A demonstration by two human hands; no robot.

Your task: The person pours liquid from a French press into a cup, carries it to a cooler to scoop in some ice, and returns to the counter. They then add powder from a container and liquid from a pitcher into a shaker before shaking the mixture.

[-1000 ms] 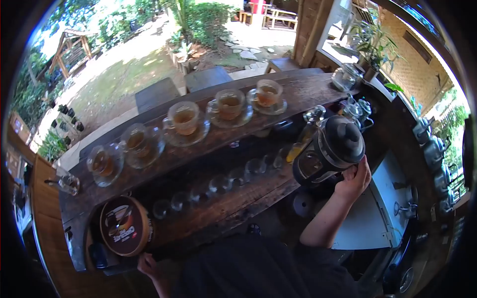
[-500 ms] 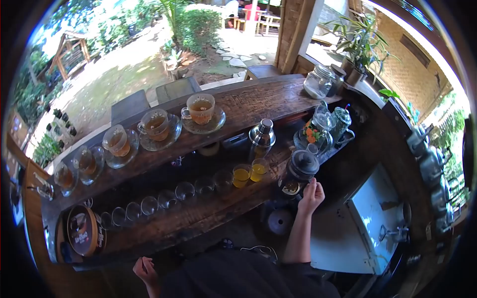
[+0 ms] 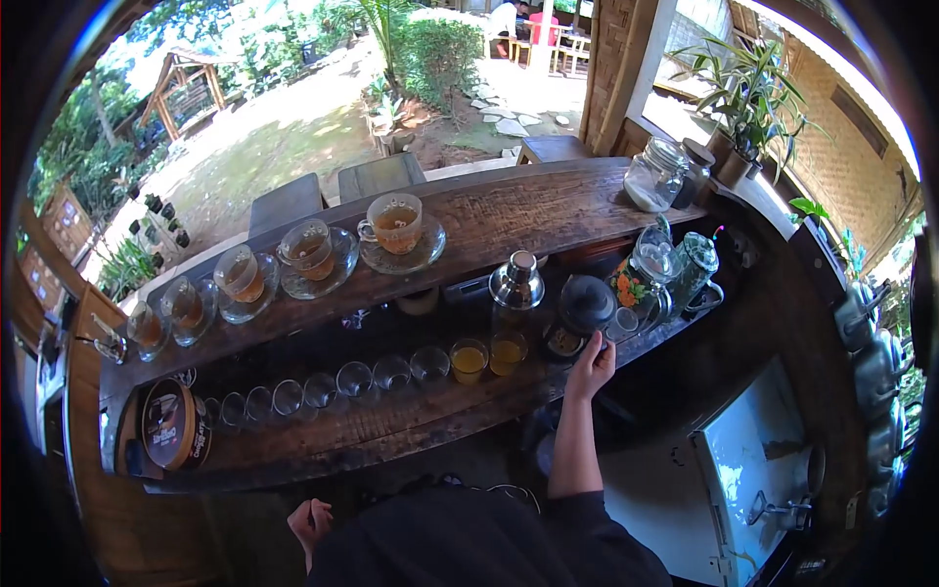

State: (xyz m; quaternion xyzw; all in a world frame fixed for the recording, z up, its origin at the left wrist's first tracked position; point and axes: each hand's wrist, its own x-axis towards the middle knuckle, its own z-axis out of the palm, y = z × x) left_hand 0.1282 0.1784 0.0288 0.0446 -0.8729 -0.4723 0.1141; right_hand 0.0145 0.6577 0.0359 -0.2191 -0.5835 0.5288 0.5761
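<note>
My right hand (image 3: 591,366) is closed at the near side of a jug with a rounded dark lid (image 3: 587,303), over the lower shelf. The fingers cover its grip. Left of the jug stand a steel cocktail shaker (image 3: 516,282) and two glasses of orange-yellow drink, one of them this glass (image 3: 469,362). A small clear glass (image 3: 622,324) is right beside the jug. My left hand (image 3: 311,521) hangs low in front of my body, fingers curled in, away from the counter and holding nothing visible.
Several clear glasses (image 3: 355,379) line the lower shelf. Cups of amber tea (image 3: 395,225) on glass saucers stand along the upper counter (image 3: 509,207). To the right are a flowered glass pitcher (image 3: 653,262), lidded jars (image 3: 657,176), a sink (image 3: 729,470) and kettles (image 3: 873,377).
My right hand and the jug have shifted slightly left, and the jug now stands closer to the shaker. My left hand stays low. The camera view has turned a little.
</note>
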